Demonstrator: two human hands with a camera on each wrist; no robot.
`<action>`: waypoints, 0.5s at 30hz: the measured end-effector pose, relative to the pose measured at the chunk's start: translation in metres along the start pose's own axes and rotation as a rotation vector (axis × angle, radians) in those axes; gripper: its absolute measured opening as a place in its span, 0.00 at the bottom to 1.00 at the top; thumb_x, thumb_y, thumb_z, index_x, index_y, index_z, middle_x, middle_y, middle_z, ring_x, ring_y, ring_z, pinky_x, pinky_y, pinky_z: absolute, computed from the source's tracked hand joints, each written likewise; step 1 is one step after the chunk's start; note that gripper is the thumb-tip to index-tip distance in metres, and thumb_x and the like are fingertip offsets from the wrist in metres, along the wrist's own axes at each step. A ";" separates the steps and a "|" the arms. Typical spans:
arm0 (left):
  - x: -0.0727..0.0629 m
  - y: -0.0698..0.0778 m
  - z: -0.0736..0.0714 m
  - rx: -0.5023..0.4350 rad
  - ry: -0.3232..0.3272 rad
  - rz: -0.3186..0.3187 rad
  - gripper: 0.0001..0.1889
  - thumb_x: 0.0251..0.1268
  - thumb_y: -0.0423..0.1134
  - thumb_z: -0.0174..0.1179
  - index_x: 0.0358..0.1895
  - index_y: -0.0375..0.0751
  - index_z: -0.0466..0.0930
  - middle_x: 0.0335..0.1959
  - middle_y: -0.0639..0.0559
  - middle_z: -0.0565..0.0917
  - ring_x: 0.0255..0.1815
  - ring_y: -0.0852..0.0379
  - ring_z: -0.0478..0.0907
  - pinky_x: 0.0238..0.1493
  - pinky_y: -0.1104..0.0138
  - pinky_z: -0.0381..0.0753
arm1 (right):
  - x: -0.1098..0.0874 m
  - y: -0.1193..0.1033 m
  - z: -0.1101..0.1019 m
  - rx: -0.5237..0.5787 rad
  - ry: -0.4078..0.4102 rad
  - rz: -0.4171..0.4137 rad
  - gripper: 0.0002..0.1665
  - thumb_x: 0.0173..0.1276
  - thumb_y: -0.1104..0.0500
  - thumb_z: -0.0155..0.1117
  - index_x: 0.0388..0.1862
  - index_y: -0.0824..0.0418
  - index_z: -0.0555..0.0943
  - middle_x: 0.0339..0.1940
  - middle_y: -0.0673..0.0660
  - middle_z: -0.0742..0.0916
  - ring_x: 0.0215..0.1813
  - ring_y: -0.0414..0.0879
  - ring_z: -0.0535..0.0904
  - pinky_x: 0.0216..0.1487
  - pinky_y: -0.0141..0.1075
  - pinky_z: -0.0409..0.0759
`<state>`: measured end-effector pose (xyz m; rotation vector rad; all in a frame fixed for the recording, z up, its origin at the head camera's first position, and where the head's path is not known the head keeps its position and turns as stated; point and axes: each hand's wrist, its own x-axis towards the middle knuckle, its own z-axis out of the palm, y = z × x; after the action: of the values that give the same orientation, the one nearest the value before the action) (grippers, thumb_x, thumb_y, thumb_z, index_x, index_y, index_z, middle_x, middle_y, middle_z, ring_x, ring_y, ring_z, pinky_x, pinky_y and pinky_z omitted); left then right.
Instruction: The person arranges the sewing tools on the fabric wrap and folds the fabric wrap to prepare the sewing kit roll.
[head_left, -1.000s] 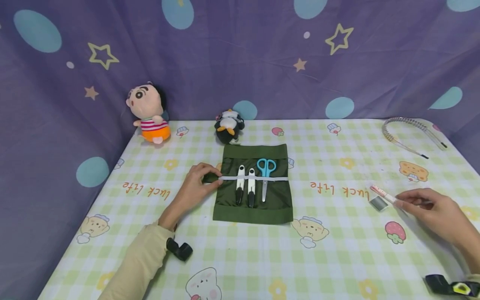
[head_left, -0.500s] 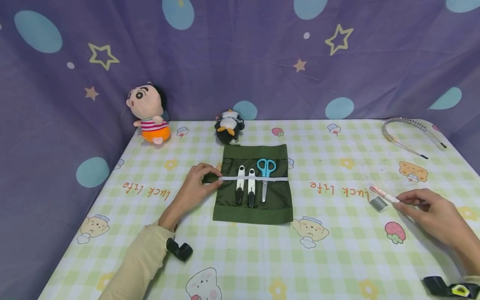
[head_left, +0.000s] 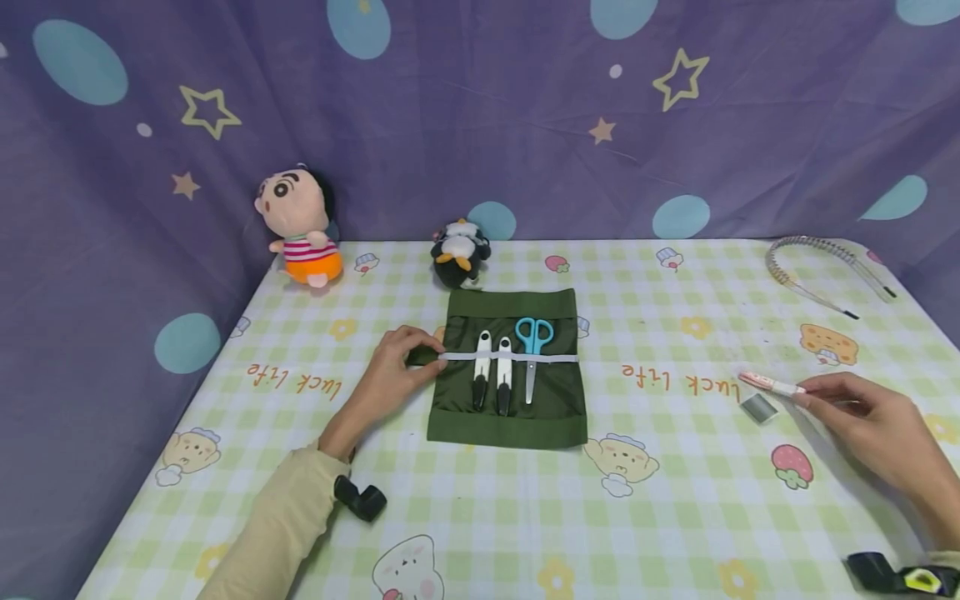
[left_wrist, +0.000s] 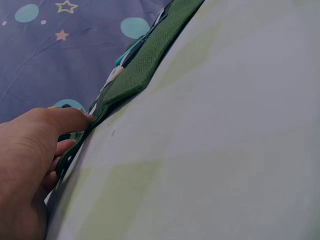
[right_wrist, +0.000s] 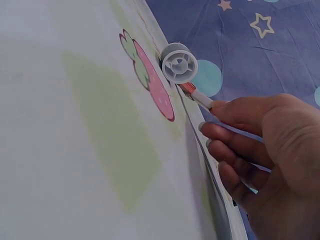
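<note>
A green fabric tool case (head_left: 506, 432) lies spread flat. My left hand (head_left: 390, 367) pinches its left edge between thumb and fingers. Under the case's white elastic band (head_left: 562, 358) sit two slim white tools with black ends, one on the left (head_left: 482, 358) and one beside it (head_left: 504, 362), plus blue-handled scissors (head_left: 532, 337). At the right, my right hand (head_left: 873, 417) pinches the end of a slim white tube with red print (head_left: 772, 385), its far end pointing left. A grey thread spool (right_wrist: 180, 64) lies beside the tube on the cloth.
Along the back stand a plush doll (head_left: 303, 229) and a small penguin plush (head_left: 459, 252). A beaded headband (head_left: 780, 258) lies at the back right. Checked cloth (head_left: 510, 517) covers the table; a purple curtain (head_left: 450, 125) hangs behind.
The right hand has turned the tube slightly, and its near end is a little higher, apart from the spool. My left hand and the case hold their place.
</note>
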<state>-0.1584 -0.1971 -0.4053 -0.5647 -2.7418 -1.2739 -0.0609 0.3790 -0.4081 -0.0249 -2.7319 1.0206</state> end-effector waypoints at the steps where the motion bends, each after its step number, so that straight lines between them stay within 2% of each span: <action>1: 0.000 0.000 0.000 0.000 0.000 0.000 0.08 0.67 0.37 0.71 0.46 0.44 0.88 0.52 0.46 0.81 0.59 0.43 0.71 0.63 0.45 0.68 | 0.001 0.000 0.000 0.027 0.004 -0.010 0.06 0.73 0.63 0.69 0.45 0.65 0.85 0.34 0.27 0.83 0.33 0.24 0.79 0.32 0.19 0.73; 7: 0.000 0.000 0.000 0.000 0.002 -0.002 0.08 0.67 0.37 0.71 0.46 0.44 0.88 0.52 0.46 0.81 0.59 0.43 0.71 0.63 0.45 0.68 | 0.006 -0.002 0.000 0.170 0.005 -0.048 0.04 0.73 0.68 0.67 0.45 0.65 0.85 0.40 0.27 0.83 0.38 0.20 0.80 0.38 0.16 0.74; 15: 0.000 0.000 0.000 0.001 0.001 0.000 0.08 0.67 0.37 0.71 0.46 0.44 0.88 0.53 0.46 0.80 0.59 0.43 0.71 0.63 0.45 0.68 | 0.014 -0.009 0.002 0.231 0.019 -0.033 0.06 0.73 0.67 0.67 0.47 0.64 0.86 0.40 0.28 0.86 0.41 0.20 0.81 0.41 0.15 0.74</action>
<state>-0.1579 -0.1972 -0.4051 -0.5630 -2.7412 -1.2731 -0.0750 0.3722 -0.4012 0.0488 -2.5712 1.3114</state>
